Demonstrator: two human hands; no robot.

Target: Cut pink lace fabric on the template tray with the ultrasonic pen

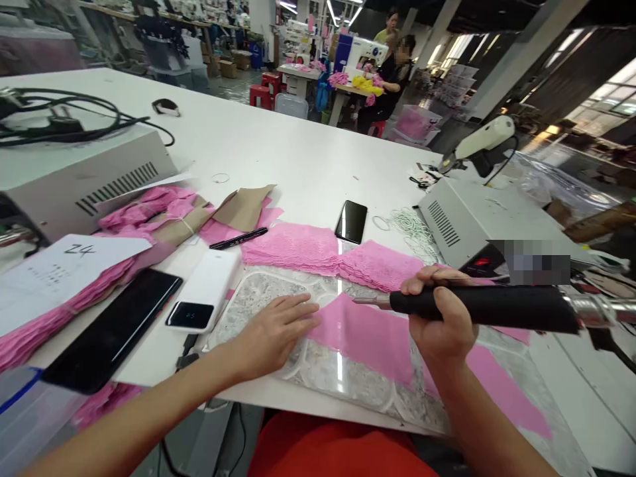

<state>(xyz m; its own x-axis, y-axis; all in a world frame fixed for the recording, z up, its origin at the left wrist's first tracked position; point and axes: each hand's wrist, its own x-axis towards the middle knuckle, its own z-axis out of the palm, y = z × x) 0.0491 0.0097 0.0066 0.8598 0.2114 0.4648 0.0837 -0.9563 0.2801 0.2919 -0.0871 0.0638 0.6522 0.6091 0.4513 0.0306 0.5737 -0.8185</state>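
Observation:
My left hand [271, 334] lies flat, fingers stretched out, with its fingertips at the left edge of a pink fabric piece [370, 334]. My right hand [442, 321] is wrapped round the thick black handle of a handheld cutter [501, 308]. Its narrow metal tip points left, just over the top corner of that fabric. Beneath lies a clear patterned plate [342, 384] with rounded outlines. Another pink piece [507, 391] rests on the plate to the right, partly hidden by my right forearm. Whether the tip touches the fabric I cannot tell.
Behind the plate are stacked pink pieces [293, 248] and a phone [352, 222]. A power bank [203, 291], a pen [238, 238] and a larger phone [114, 331] lie left. Grey boxes stand left [94, 179] and right [491, 218]. People sit beyond the table.

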